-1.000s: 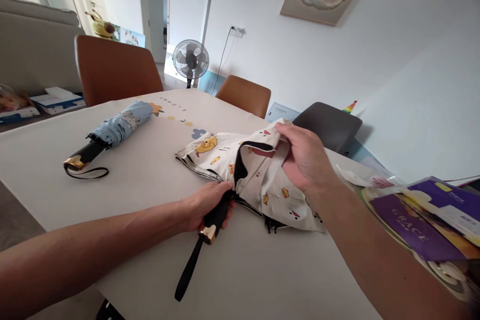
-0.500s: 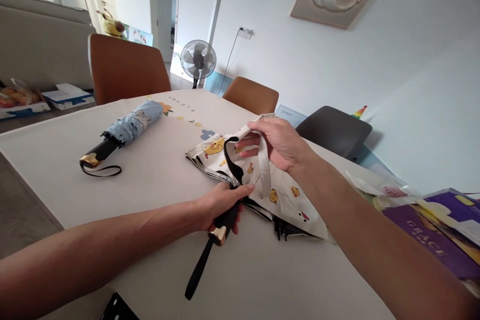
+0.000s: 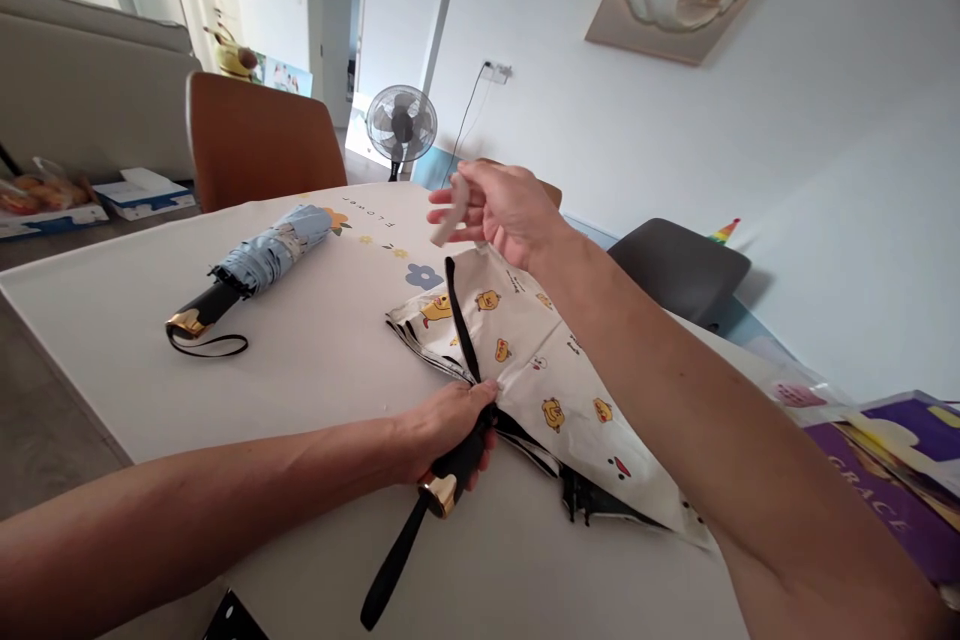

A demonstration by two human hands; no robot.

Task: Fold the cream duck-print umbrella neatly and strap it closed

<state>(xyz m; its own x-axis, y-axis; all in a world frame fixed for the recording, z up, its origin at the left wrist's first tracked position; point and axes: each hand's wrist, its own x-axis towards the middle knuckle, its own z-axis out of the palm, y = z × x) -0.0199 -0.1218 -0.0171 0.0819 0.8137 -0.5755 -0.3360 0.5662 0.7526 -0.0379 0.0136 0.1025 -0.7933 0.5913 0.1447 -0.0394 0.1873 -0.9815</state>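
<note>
My left hand (image 3: 454,430) is wrapped round the black handle of a white umbrella (image 3: 525,360) printed with yellow ducks. A gold band and a black wrist strap (image 3: 394,560) show at the handle's near end. The canopy is folded loosely, its panels spread over the table to the right and its black edges showing. Above the canopy, my right hand (image 3: 499,210) pinches a narrow whitish closure strap (image 3: 452,210), with the other fingers spread. Whether the strap joins the canopy behind the hand is hidden.
A rolled light-blue umbrella (image 3: 274,250) lies on the white table (image 3: 300,380) to the left. Purple boxes or bags (image 3: 862,480) stand at the right edge. Chairs (image 3: 262,135) line the far side, a fan (image 3: 402,125) behind them. A black dotted object (image 3: 231,618) is at the near edge.
My right hand has lifted up and left, drawing the strap away from the canopy. The duck-printed panel lies more spread out. My left hand keeps its hold on the handle.
</note>
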